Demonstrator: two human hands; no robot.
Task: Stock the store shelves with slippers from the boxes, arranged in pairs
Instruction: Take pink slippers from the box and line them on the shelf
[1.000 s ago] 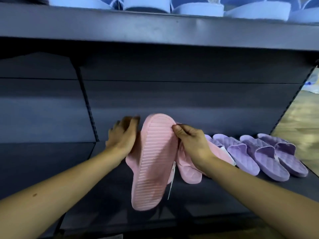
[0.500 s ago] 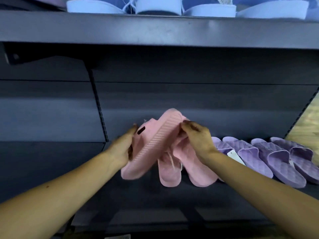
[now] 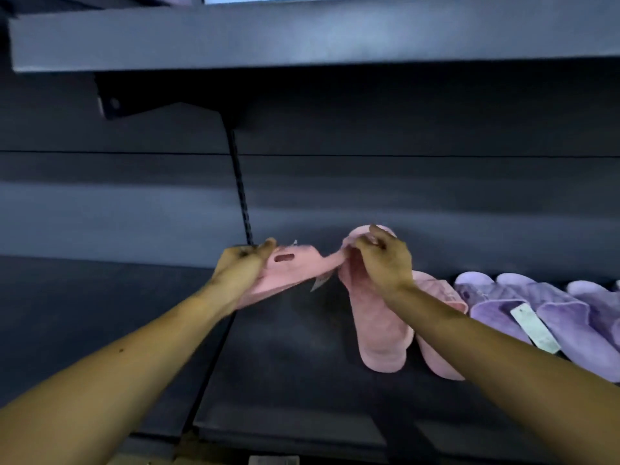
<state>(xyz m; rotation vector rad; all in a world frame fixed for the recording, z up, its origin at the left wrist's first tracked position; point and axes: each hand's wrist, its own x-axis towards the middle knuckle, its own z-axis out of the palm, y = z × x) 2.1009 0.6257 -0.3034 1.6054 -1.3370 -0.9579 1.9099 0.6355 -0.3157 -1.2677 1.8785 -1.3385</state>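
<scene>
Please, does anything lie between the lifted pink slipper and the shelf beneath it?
Nothing visible does: the left hand grips the held pink slipper above bare shelf, beside the lying pink slipper the right hand pinches.

The pink slippers (image 3: 379, 323) look like soft foam or rubber, matt, with a faint texture on the upper side; blur hides the finer detail. The purple slippers (image 3: 496, 313) seem to be of the same soft material, quilted and matt, with a weak shine on the straps. The tag (image 3: 533, 327) on them looks like pale paper or thin card. The shelf (image 3: 285, 380), the upper shelf (image 3: 302, 35) and the back panel (image 3: 402, 196) look like dark grey painted metal, smooth and matt. The slotted upright (image 3: 240, 189) is dark metal.
</scene>
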